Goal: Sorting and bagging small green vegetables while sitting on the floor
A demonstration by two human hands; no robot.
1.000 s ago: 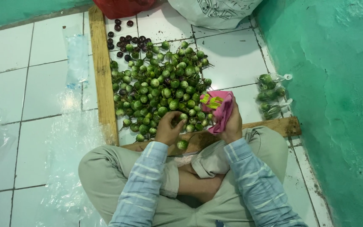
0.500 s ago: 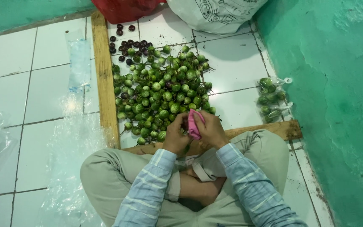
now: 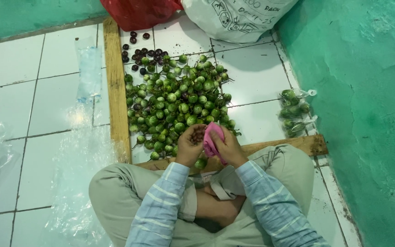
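- Striped blue sleeves and crossed legs in pale trousers fill the bottom centre of the frame; the person sits on the floor [image 3: 37,91] of white tiles.
- Just above the knees, the left hand [image 3: 189,145] cups a dark round fruit [image 3: 198,135], its grip closed around it.
- Touching it on the right, the right hand [image 3: 227,146] holds a pink cloth [image 3: 212,139] pressed against that fruit, grip closed on the cloth.
- Under both hands a wooden plank [image 3: 298,145] runs across the frame; a second plank [image 3: 115,91] runs up the frame left of centre.
- Between the planks, in the middle of the frame, lies a heap of small green fruits [image 3: 179,100], its near edge just beside the hands.
- Dark purple fruits [image 3: 142,52] lie at the heap's far left edge.
- To the right of the heap, near the green wall [image 3: 366,114], sit clear bags of green fruits [image 3: 293,112].
- Clear plastic sheets [image 3: 69,160] lie at lower left.
- At the top edge are a red bag [image 3: 138,13] and a white sack [image 3: 238,18].
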